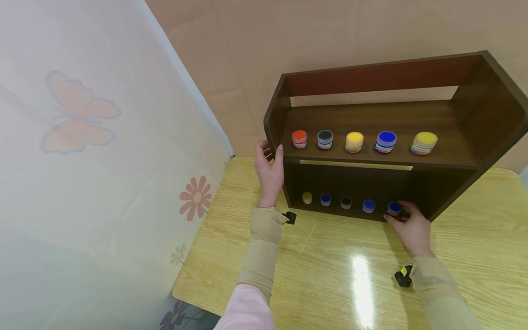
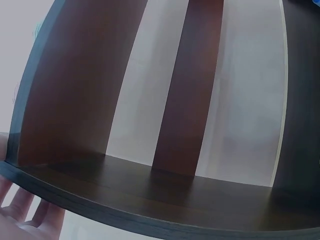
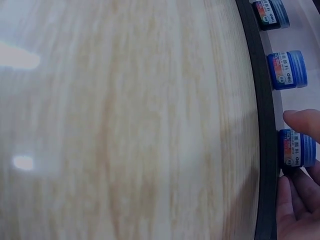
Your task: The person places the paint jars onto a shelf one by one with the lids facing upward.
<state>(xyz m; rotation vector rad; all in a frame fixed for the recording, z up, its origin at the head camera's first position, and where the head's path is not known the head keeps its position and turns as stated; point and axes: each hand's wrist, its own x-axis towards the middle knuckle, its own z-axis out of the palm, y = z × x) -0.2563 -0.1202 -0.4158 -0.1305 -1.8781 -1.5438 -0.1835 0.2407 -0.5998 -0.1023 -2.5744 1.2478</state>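
A dark brown two-tier shelf (image 1: 371, 120) stands on the table. My left hand (image 1: 269, 172) grips its left side panel (image 1: 274, 120), thumb at the front edge and fingers behind. In the left wrist view, fingers (image 2: 31, 212) wrap the panel's edge. At the right end of the lower tier, my right hand (image 1: 414, 229) holds a dark blue paint jar (image 1: 394, 208) between thumb and fingers. The right wrist view shows this jar (image 3: 297, 148) upright on the board, its label facing out. Beside it stands another blue paint jar (image 1: 369, 206).
Farther left on the lower tier are a black jar (image 1: 345, 202), a blue jar (image 1: 325, 199) and a yellow jar (image 1: 307, 197). Several jars, including a red one (image 1: 299, 139), line the upper tier. A flower-printed curtain (image 1: 136, 137) hangs left of the wooden table (image 1: 222, 238).
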